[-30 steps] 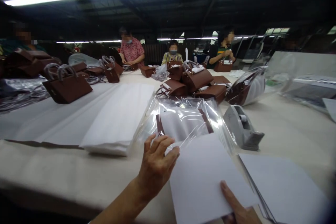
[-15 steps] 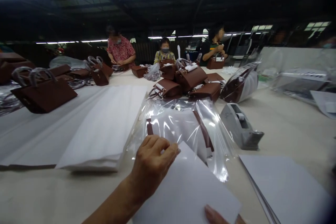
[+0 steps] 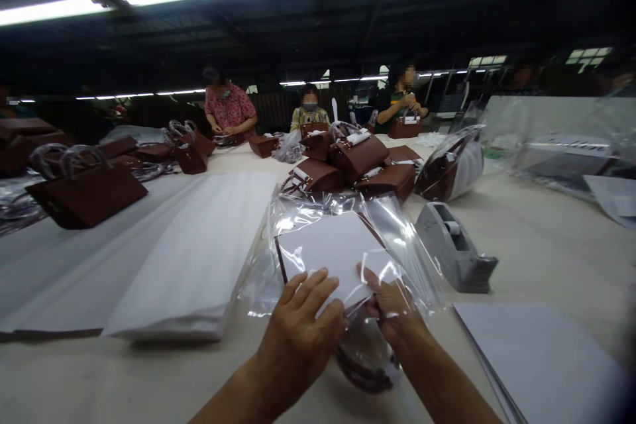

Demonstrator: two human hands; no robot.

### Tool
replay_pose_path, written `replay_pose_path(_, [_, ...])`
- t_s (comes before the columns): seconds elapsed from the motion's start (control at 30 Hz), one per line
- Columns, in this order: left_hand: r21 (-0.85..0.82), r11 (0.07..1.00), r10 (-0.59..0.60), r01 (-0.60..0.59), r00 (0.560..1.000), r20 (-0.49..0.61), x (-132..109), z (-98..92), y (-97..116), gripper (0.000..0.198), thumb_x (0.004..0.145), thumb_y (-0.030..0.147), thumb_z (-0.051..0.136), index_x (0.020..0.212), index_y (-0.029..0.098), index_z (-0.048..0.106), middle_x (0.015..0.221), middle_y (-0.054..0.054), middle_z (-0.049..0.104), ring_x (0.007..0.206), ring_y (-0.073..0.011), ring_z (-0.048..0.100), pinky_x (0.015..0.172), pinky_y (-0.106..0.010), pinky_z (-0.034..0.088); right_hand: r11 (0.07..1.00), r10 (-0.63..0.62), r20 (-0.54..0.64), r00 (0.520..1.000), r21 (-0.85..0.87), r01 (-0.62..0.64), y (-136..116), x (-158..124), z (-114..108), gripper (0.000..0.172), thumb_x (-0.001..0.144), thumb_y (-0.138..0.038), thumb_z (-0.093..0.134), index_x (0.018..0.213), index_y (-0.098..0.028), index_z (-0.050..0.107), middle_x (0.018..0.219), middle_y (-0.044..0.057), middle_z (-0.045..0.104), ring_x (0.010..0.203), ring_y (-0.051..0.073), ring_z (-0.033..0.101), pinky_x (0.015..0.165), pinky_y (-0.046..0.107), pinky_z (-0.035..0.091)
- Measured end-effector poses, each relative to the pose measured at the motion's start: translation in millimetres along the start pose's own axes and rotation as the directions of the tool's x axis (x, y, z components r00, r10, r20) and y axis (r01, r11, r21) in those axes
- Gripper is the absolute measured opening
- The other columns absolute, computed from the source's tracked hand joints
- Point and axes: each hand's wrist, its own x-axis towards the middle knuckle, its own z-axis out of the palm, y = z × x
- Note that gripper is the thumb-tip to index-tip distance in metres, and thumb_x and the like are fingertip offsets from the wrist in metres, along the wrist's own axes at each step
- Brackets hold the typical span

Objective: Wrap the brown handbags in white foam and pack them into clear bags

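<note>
A brown handbag lies in a clear plastic bag [image 3: 397,232] in front of me, with a white sheet of paper [image 3: 332,248] over its face inside the plastic. My left hand [image 3: 301,328] rests on the near edge of the white sheet, fingers spread and pressing flat. My right hand [image 3: 392,308] grips the near right edge of the plastic bag and the handbag in it, thumb on top and fingers curled. The handbag's handles [image 3: 365,361] hang toward me between my wrists.
A grey tape dispenser [image 3: 454,248] stands right of the bag. White sheets [image 3: 541,358] lie near right, a white paper stack [image 3: 199,258] left. Several brown handbags [image 3: 362,159] are piled behind, another [image 3: 87,195] stands left. Three people work at the far end.
The white sheet that I held flat near me has gone into the plastic bag over the handbag. My right hand moved up from the bottom edge and took hold of the bag.
</note>
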Motion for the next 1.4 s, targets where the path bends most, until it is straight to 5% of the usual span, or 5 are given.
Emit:
replay_pose_path(0.27, [0.106, 0.99, 0.083, -0.094, 0.991, 0.107, -19.2, 35.0, -38.6, 0.027, 0.086, 0.013, 0.049, 0.111, 0.02, 0.056, 0.114, -0.008, 0.059, 0.108, -0.0259, 0.052, 0.085, -0.038, 0.043, 0.887, -0.105, -0.009, 0.994, -0.453, 0.09, -13.8, -44.5, -85.8, 0.043, 0.072, -0.047, 0.062, 0.1, -0.016, 0.058, 0.084, 0.007, 0.064, 0.061, 0.017, 0.059, 0.052, 0.029, 0.048])
replay_pose_path(0.37, [0.102, 0.99, 0.089, -0.1, 0.991, 0.103, -19.8, 37.0, -39.2, 0.025, 0.085, 0.019, 0.052, 0.11, 0.02, 0.057, 0.113, -0.008, 0.059, 0.107, -0.0264, 0.053, 0.085, -0.039, 0.042, 0.269, -0.504, -0.068, 0.861, -0.96, 0.081, -6.4, -68.2, -172.1, 0.06, 0.076, -0.051, 0.056, 0.123, -0.014, 0.048, 0.119, 0.012, 0.054, 0.11, 0.025, 0.05, 0.093, 0.041, 0.04])
replay_pose_path(0.5, [0.115, 0.987, 0.097, -0.113, 0.986, 0.132, -23.1, 36.5, -37.9, 0.033, 0.084, 0.025, 0.054, 0.116, 0.02, 0.053, 0.119, -0.01, 0.056, 0.111, -0.0277, 0.05, 0.089, -0.041, 0.04, -0.267, -0.422, -0.178, 0.889, -0.913, -0.31, 10.1, -72.7, -246.1, 0.074, 0.077, -0.05, 0.054, 0.133, -0.006, 0.037, 0.139, 0.018, 0.032, 0.131, 0.029, 0.023, 0.105, 0.047, 0.023])
replay_pose_path(1.07, [0.178, 0.982, 0.051, -0.068, 0.994, 0.1, -18.9, 15.1, -9.9, 0.047, 0.077, 0.036, 0.062, 0.12, 0.018, 0.052, 0.124, -0.014, 0.052, 0.116, -0.0334, 0.046, 0.102, -0.058, 0.024, -0.315, -0.401, -0.199, 0.894, -0.886, -0.339, -12.0, 21.7, -201.2, 0.065, 0.083, -0.058, 0.04, 0.132, -0.015, 0.038, 0.136, 0.018, 0.033, 0.125, 0.035, 0.024, 0.089, 0.055, 0.028])
replay_pose_path(1.4, [-0.399, 0.916, -0.003, -0.049, 0.992, -0.128, -33.5, 28.1, 89.3, 0.02, 0.076, 0.016, 0.064, 0.094, 0.024, 0.062, 0.098, -0.001, 0.064, 0.099, -0.0184, 0.058, 0.101, -0.041, 0.039, -0.267, -0.317, -0.158, 0.935, -0.931, -0.248, -32.2, 22.6, -197.7, 0.041, 0.082, -0.047, 0.046, 0.109, -0.019, 0.059, 0.112, 0.012, 0.055, 0.107, 0.031, 0.047, 0.08, 0.049, 0.04])
